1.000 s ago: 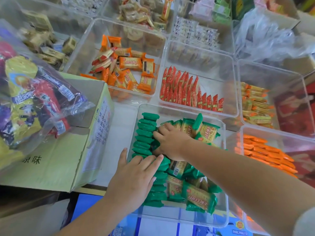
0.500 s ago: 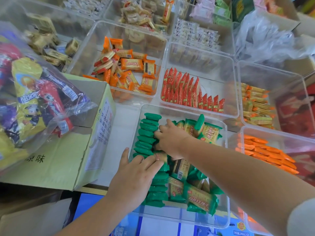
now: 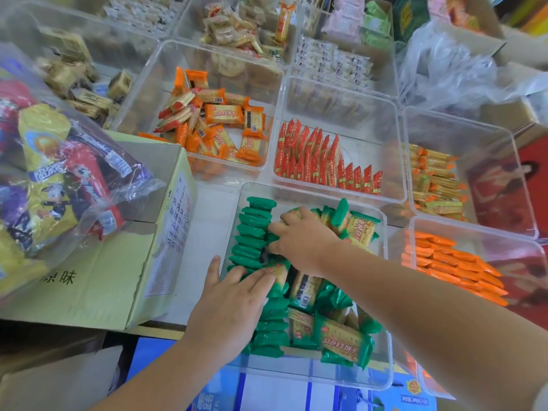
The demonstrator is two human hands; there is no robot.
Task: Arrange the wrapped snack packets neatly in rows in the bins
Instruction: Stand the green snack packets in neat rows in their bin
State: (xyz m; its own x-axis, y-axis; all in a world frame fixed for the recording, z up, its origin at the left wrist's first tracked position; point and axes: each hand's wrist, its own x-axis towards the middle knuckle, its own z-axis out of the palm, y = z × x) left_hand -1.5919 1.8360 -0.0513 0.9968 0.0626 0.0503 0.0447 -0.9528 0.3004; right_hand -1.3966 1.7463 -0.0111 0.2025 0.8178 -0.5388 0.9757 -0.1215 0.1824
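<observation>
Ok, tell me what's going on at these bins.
A person is lining up green cracker packets in the nearest clear bin. The left hand presses flat on the near part of the row standing on edge along the bin's left side. The right hand curls its fingers round packets farther back. The bin's right side holds a loose pile, not yet sorted. Red packets behind stand in rows.

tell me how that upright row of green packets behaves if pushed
Standing on edge, the row of green packets would probably topple like dominoes. Its glossy wrappers look slippery. The left hand rests flat on it, perhaps bracing.
</observation>
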